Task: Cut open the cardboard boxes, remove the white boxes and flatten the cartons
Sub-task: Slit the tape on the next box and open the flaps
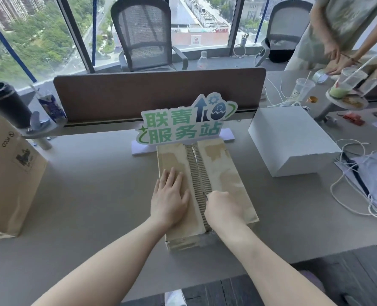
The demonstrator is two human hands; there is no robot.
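A long brown cardboard box lies on the grey desk in front of me, its two top flaps meeting at a taped middle seam with torn, ribbed edges. My left hand presses flat on the left flap, fingers straight. My right hand is curled into a fist at the seam and grips a small cutting tool whose tip just shows at the tape. A closed white box stands to the right of the carton.
A green and white sign stands just behind the carton, against a brown desk divider. A large brown carton stands at the left. White cords and blue cloth lie at the right. Another person works at the far right, near drink cups.
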